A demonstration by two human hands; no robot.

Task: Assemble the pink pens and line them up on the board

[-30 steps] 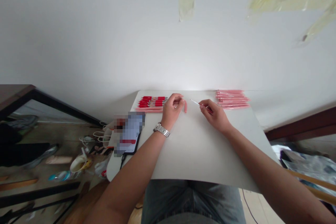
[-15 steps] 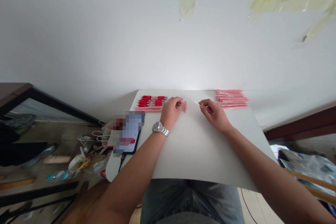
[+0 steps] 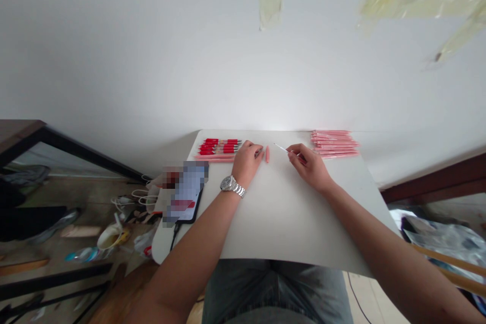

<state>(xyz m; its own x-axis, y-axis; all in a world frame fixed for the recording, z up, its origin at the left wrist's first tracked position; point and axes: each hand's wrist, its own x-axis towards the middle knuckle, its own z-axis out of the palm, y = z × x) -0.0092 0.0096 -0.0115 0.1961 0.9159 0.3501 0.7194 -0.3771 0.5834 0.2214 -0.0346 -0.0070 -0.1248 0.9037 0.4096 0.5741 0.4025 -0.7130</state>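
My right hand (image 3: 308, 164) pinches a thin white pen refill (image 3: 281, 148), its narrow end pointing left and slightly up. A bit of red shows under the fingers. Across from it, my left hand (image 3: 246, 161) has thumb and fingers closed together near the table; a small dark piece may sit at the fingertips, too small to make out. Between the hands lies a short pink cap-like piece (image 3: 268, 155), just right of my left fingertips. Several red click pens (image 3: 220, 147) lie in a row beside the left hand, with long pink sticks (image 3: 214, 158) in front of them.
A pile of pink stick-like pieces (image 3: 336, 143) lies at the table's back right. On the left edge, a phone (image 3: 188, 202) rests with a cable plugged in. The white table (image 3: 281, 223) meets the wall at the back. Cluttered floor shows left.
The left fingers have closed in, the index finger curling down toward the thumb. My right hand keeps the refill in almost the same place.
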